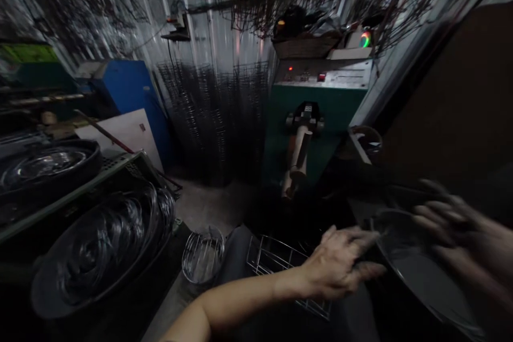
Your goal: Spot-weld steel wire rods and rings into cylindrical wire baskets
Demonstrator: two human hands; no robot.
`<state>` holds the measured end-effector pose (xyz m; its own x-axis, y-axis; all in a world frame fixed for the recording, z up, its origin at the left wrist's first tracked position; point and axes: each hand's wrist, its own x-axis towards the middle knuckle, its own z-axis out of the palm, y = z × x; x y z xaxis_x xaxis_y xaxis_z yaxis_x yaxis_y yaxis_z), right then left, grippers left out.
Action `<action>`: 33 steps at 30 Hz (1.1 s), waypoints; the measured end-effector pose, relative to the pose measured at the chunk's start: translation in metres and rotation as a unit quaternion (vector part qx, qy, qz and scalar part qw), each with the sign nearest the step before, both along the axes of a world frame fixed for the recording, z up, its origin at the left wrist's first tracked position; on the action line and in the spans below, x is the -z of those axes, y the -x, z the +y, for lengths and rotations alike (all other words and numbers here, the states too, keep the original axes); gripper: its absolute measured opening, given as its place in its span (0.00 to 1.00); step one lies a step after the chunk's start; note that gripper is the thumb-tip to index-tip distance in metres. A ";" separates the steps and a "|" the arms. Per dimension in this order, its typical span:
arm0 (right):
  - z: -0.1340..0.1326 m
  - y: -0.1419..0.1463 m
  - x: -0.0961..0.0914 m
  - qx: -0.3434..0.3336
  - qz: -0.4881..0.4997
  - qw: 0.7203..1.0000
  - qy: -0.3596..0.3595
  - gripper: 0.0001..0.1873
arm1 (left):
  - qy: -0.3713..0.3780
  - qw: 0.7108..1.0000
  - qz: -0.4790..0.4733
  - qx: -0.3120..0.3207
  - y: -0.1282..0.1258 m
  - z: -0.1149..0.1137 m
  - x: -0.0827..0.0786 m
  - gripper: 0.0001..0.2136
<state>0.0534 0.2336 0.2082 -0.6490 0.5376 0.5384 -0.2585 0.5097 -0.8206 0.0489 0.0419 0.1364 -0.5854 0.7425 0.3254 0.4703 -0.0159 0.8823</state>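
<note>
While spread apart near the black basin (420, 272), fingers of left hand (340, 262) and right hand (460, 230): possible knock against it, from dim light.

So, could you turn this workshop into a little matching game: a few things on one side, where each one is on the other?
Things:
1. Coiled wire
2. Wire-frame basket
3. Machine with red indicator lights
4. Right hand

Places:
A. Against the corrugated metal wall
B. Blurred, over a dark round pan
C. In a black tub at the left
D. Under the wrist of the left hand

Pairs: 1-C, 2-D, 3-A, 4-B
</note>
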 end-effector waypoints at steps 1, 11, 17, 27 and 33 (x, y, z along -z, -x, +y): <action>-0.011 -0.002 -0.003 -0.061 -0.005 0.993 0.100 0.14 | 0.006 0.999 -0.040 0.022 -0.003 -0.001 0.004 0.23; -0.103 -0.004 0.075 -0.213 -0.155 0.923 0.280 0.15 | -0.017 0.948 -0.269 -0.167 -0.008 -0.048 0.059 0.21; -0.112 -0.014 0.115 -0.126 -0.216 0.954 0.168 0.20 | -0.077 0.916 -0.330 -0.214 -0.018 -0.035 0.076 0.21; -0.118 -0.012 0.124 -0.061 -0.209 0.975 0.049 0.20 | -0.093 0.897 -0.381 -0.202 -0.020 -0.031 0.088 0.22; -0.122 -0.015 0.142 -0.013 -0.202 0.977 0.069 0.22 | -0.170 0.835 -0.480 -0.211 -0.022 -0.023 0.092 0.24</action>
